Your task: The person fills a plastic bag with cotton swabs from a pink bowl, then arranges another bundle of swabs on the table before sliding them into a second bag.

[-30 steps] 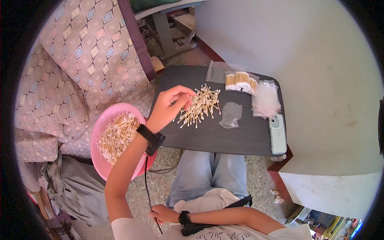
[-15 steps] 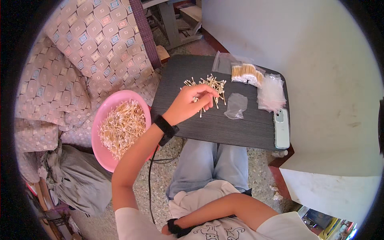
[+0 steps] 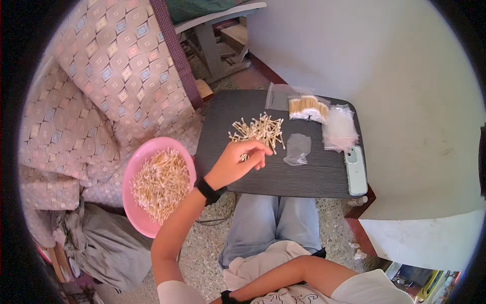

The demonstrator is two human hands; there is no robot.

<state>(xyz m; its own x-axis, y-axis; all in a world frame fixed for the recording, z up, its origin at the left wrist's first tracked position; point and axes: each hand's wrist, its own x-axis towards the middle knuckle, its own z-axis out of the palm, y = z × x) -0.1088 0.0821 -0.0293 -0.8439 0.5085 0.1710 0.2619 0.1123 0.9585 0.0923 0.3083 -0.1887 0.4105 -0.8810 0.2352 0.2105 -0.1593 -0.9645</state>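
My left hand (image 3: 239,161), with a black band at its wrist, is over the near edge of a loose pile of cotton swabs (image 3: 258,129) on the dark table (image 3: 217,114). Its fingers curl in toward the thumb; whatever they hold, if anything, is hidden. Just right of the hand lies a small clear plastic bag (image 3: 297,149). My right forearm (image 3: 273,277) crosses low in front of my body to the left. Only its banded wrist shows at the lower edge, and the fingers are out of sight.
Left of the table, a pink basin (image 3: 132,205) holds many swabs. At the far right are a clear zip bag (image 3: 277,96), a row of bundled swabs (image 3: 308,108), a stack of clear bags (image 3: 340,126) and a white phone (image 3: 356,172). A wall (image 3: 405,126) borders the right side.
The whole view has shifted, so the table sits lower in the picture. My left hand has drawn slightly nearer to me, uncovering more of the swab pile. My right wrist is closer to the lower edge.
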